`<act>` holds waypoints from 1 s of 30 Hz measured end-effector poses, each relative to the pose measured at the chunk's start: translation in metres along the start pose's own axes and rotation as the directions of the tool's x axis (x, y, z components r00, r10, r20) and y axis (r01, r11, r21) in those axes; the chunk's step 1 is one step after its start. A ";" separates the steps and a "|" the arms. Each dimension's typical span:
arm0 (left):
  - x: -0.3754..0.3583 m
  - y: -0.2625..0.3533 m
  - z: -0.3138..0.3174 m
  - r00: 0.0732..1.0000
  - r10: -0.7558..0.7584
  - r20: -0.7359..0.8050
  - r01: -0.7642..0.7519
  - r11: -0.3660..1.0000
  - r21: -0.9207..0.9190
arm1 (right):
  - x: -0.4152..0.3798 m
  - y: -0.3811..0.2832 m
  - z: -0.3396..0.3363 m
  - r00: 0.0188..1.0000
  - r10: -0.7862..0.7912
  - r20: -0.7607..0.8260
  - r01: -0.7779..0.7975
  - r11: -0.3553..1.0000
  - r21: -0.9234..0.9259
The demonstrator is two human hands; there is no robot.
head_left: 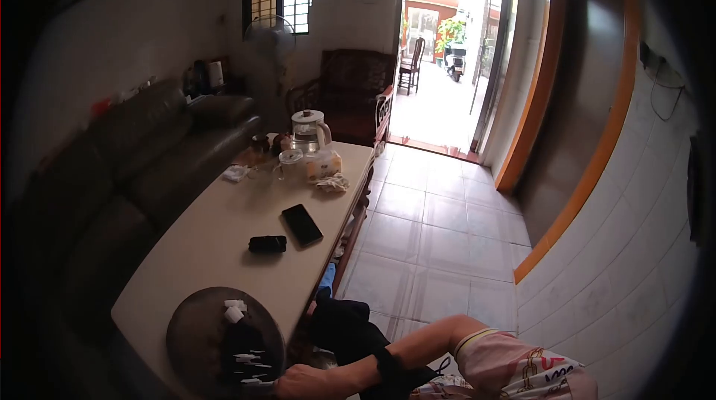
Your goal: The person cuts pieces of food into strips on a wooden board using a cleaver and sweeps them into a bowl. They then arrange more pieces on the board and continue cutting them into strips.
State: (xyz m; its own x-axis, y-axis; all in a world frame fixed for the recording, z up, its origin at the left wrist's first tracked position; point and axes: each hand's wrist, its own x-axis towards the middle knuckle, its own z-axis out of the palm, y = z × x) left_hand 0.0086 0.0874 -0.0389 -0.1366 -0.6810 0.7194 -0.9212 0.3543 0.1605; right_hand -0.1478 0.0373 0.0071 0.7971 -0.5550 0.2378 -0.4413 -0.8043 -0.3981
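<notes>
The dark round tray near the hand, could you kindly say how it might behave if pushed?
The dark round tray looks broad and flat, so a push would probably slide or turn it rather than tip it. The small white pieces on it look loose, so a sudden shove might shift them. Its even outline suggests it is probably stiff.

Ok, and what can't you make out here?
All in the head view:
Left hand: out of frame.
Right hand: grip unclear, in shadow near the bottom edge.
White pieces on the round tray: too small and dim to identify.
Packet: print too small to read.
Ground outside: detail washed out by glare.
</notes>
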 end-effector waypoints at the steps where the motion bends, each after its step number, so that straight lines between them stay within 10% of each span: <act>1: -0.003 -0.001 0.001 1.000 -0.008 -0.002 0.008 1.000 -0.009 | -0.002 0.001 -0.001 1.000 -0.011 -0.007 0.011 1.000 0.027; 22: -0.018 -0.002 0.008 0.998 -0.046 -0.031 0.047 0.999 0.020 | 0.017 0.001 0.026 0.999 -0.022 -0.048 0.019 0.998 -0.058; 24: -0.015 0.006 0.001 0.964 -0.263 0.027 0.264 0.954 -0.140 | 0.020 -0.002 0.021 0.994 -0.052 -0.095 0.044 0.995 -0.084; 30: -0.009 0.004 0.000 0.995 -0.103 0.003 0.103 0.995 -0.014 | 0.011 0.002 0.011 0.999 0.016 -0.030 -0.015 0.999 0.036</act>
State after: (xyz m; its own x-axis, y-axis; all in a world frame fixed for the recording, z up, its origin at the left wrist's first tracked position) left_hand 0.0057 0.0952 -0.0445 -0.0422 -0.7159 0.6969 -0.9251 0.2915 0.2435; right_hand -0.1358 0.0324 -0.0006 0.7773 -0.5738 0.2579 -0.4380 -0.7880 -0.4327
